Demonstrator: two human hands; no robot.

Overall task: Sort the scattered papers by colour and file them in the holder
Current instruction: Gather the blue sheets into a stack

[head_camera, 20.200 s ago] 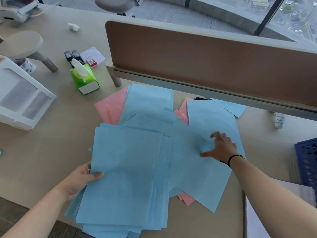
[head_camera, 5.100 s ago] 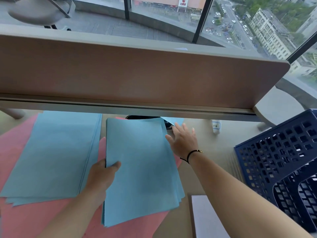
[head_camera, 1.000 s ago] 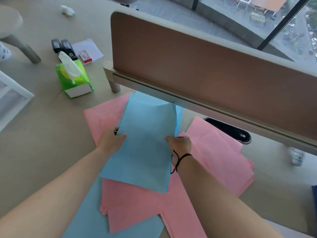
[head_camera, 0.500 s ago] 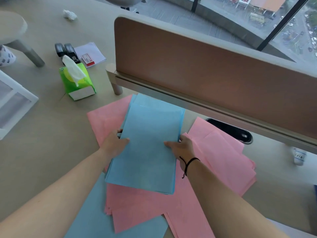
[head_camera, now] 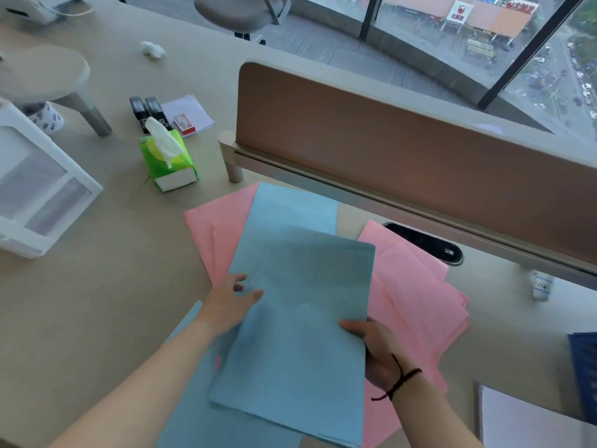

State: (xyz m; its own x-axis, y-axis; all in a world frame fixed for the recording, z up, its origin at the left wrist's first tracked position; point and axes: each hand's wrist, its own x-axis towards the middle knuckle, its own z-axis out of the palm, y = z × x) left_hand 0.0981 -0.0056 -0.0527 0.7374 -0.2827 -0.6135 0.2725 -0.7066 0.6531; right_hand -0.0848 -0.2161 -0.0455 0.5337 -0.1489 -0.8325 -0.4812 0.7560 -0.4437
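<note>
I saw the blue stack [head_camera: 300, 324] held just above the pink sheets [head_camera: 416, 305], its far edge well short of the brown divider panel [head_camera: 403, 143]. A bare stretch of counter [head_camera: 97, 302] lay to the left, toward the white drawer unit [head_camera: 35, 185] and the green tissue box [head_camera: 168, 163] with a tissue standing out of its top. At the right edge only a corner of the dark blue holder [head_camera: 586, 376] showed; I could not tell what was in it. The left hand [head_camera: 229, 305] gripped the stack's left edge, thumb on top, other fingers mostly beneath. The right hand [head_camera: 378, 350] gripped the right edge, thumb on top, fingers hidden below. One blue sheet [head_camera: 290, 208] lay farther back on the pink.
</note>
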